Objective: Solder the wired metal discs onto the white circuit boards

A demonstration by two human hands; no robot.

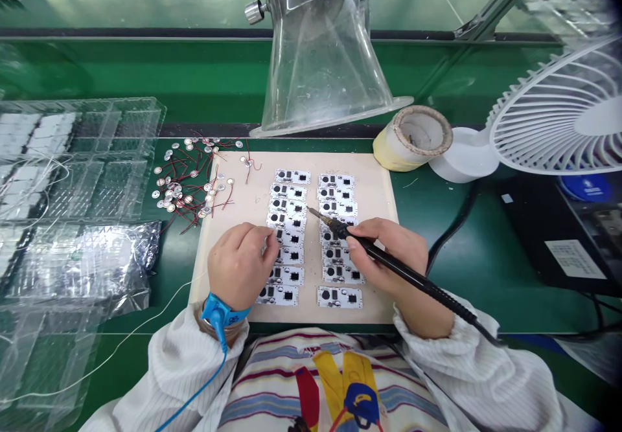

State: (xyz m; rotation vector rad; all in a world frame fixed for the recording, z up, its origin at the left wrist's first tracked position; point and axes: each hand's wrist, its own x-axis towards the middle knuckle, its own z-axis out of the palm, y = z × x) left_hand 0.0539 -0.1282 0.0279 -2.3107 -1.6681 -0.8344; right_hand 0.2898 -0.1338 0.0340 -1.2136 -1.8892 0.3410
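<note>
My right hand (396, 257) grips a black soldering iron (383, 255). Its tip points left, into the gap between two columns of white circuit boards, close to the right end of a board (287, 207) in the left column. Over the left edge of that column, my left hand (243, 263) is closed, thumb and forefinger pinched near a board (290, 236). Whatever is between those fingertips is hidden or too small to make out. A blue wrist strap (223, 314) with a cord circles my left wrist. The right column includes a board (340, 297) nearest me.
The boards lie on a beige sheet (228, 218). Small round discs with red and black wires (187, 189) are heaped at its left. Clear plastic trays (92, 179) stand farther left. A clear hood (325, 63) hangs above; a tape roll (411, 139) and white fan (558, 111) stand right.
</note>
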